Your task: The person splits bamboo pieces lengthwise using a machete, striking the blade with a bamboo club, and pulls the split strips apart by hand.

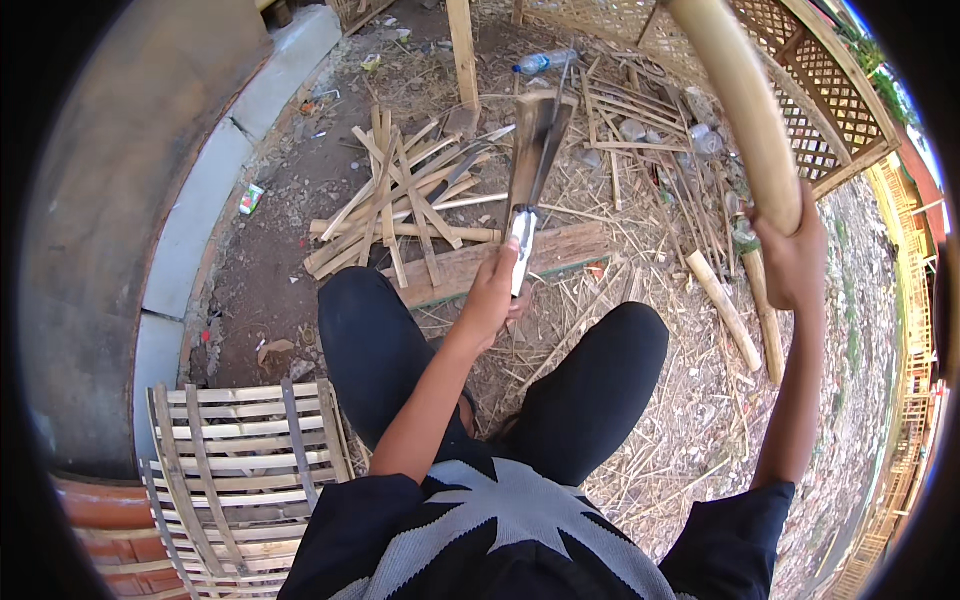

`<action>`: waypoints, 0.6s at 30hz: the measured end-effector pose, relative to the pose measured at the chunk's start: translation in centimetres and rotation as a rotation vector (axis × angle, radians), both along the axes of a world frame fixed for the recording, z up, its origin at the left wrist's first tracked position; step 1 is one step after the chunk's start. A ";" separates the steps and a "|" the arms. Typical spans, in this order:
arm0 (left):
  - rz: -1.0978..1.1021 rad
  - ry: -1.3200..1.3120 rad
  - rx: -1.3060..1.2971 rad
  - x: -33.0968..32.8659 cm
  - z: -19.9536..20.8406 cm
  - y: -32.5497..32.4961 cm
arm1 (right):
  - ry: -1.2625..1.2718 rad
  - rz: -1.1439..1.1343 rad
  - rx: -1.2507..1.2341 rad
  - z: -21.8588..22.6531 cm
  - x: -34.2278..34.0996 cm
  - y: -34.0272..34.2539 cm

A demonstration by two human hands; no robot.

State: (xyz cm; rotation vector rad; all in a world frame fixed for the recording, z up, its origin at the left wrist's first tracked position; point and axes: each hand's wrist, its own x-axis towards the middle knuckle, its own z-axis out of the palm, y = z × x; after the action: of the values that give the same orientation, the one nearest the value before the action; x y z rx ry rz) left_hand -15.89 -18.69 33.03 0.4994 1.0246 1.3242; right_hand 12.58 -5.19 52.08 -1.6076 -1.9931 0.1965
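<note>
My left hand (487,300) is closed round the white handle of a machete (522,245), out in front of my knees. Its dark blade (540,150) points away from me and is smeared; whether a strip of wood lies along it I cannot tell. Raised at the right, my right hand (793,250) grips the near end of a thick pale bamboo pole (740,100), slightly blurred. The pole reaches past the top edge, apart from the machete. Below the left hand lies a flat wooden board (560,250) on the ground.
Several split bamboo strips (400,200) are heaped ahead to the left. A slatted bamboo panel (245,450) stands at lower left, beside a pale concrete ledge (180,250). Two bamboo lengths (725,310) lie at right. Farther off are a plastic bottle (545,62) and a wooden post (463,55).
</note>
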 end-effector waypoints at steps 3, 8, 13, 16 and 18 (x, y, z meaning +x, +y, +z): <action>-0.007 0.024 -0.018 -0.9 -1.4 1.0 | 0.211 0.062 0.170 2.6 0.4 1.7; -0.039 0.079 0.027 0.2 -2.8 1.5 | 0.332 0.095 0.009 -6.1 -2.2 2.9; 0.006 -0.029 -0.081 0.0 -1.4 1.1 | -0.190 0.185 -0.179 -14.6 0.9 4.2; -0.053 0.092 -0.054 -0.5 -4.7 0.6 | -0.256 0.129 0.081 -6.7 -0.5 3.9; 0.002 0.073 -0.066 -1.1 -5.3 1.6 | -0.008 0.026 0.029 -2.3 -2.4 5.2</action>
State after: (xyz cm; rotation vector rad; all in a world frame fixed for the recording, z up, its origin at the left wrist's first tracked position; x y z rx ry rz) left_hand -16.96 -17.10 27.77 0.4997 1.1253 1.2778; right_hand 10.20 -0.02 49.83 -1.5679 -2.0144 0.1705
